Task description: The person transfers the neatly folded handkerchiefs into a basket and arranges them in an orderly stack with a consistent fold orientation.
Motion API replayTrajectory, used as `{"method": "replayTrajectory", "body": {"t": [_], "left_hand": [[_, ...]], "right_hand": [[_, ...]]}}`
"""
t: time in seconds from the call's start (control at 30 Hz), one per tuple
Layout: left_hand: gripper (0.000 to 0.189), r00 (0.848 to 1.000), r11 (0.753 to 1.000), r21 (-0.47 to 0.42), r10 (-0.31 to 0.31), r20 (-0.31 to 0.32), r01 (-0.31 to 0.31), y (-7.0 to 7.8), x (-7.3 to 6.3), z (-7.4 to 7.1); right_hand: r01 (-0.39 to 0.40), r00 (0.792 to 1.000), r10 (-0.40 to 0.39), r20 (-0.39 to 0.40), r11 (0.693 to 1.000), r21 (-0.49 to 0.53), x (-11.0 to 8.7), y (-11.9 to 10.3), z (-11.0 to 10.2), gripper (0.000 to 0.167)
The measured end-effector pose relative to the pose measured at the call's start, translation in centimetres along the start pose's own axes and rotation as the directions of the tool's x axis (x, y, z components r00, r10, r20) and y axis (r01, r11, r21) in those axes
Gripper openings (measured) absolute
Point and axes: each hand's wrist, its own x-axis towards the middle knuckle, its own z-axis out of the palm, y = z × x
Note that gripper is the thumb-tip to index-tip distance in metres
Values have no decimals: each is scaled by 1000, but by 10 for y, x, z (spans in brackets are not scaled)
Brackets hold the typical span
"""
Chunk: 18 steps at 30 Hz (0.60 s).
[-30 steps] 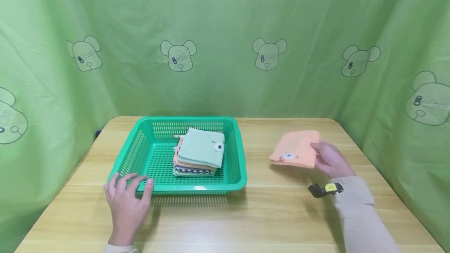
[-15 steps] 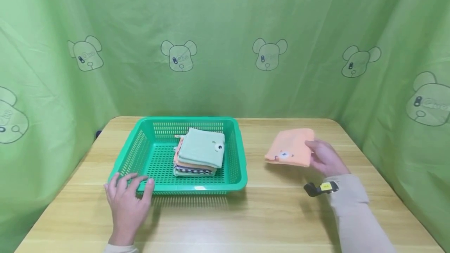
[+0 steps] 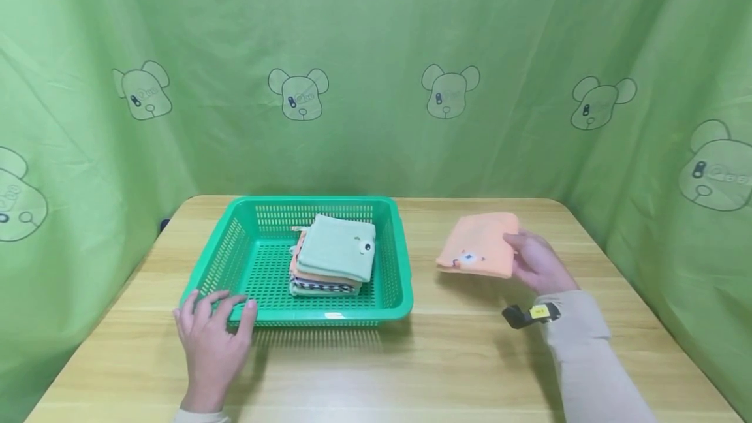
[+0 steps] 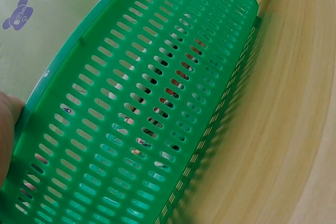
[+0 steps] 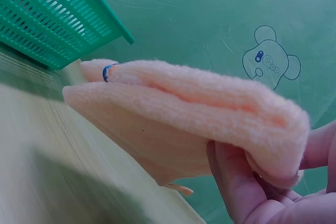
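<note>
A folded orange towel [image 3: 482, 243] with a small embroidered bear face is held in the air over the right part of the table. My right hand [image 3: 537, 261] pinches its right edge, thumb on top and fingers beneath; the right wrist view shows the thick folded layers of the towel [image 5: 194, 108]. On the left, my left hand [image 3: 213, 341] holds the front-left rim of a green plastic basket [image 3: 282, 313], fingers bent over it. A stack of folded towels lies inside, a pale green towel [image 3: 337, 247] with an eye motif on top.
The wooden table [image 3: 446, 371] carries the basket on its left half. A green curtain [image 3: 376, 149] printed with bear heads hangs behind and at both sides. A black wrist camera [image 3: 529, 314] sits on the right cuff.
My right hand has moved a little to the left with the orange towel, slightly nearer the basket. The left hand and the basket have stayed in place.
</note>
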Motion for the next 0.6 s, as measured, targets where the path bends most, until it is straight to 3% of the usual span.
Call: {"method": "replayTrajectory", "body": {"t": [0.13, 0.23, 0.6], "left_hand": [[31, 1000, 1000, -1, -7, 4, 7, 0, 0, 0], [30, 1000, 1000, -2, -4, -1, 4, 0, 0, 0], [30, 1000, 1000, -3, 12, -9, -12, -1, 0, 1]], "right_hand": [[-8, 1000, 8, -11, 1000, -10, 1, -1, 4, 61], [-9, 1000, 9, -16, 1000, -24, 1, -1, 7, 70], [4, 1000, -5, -23, 1000, -13, 2, -1, 14, 55]]}}
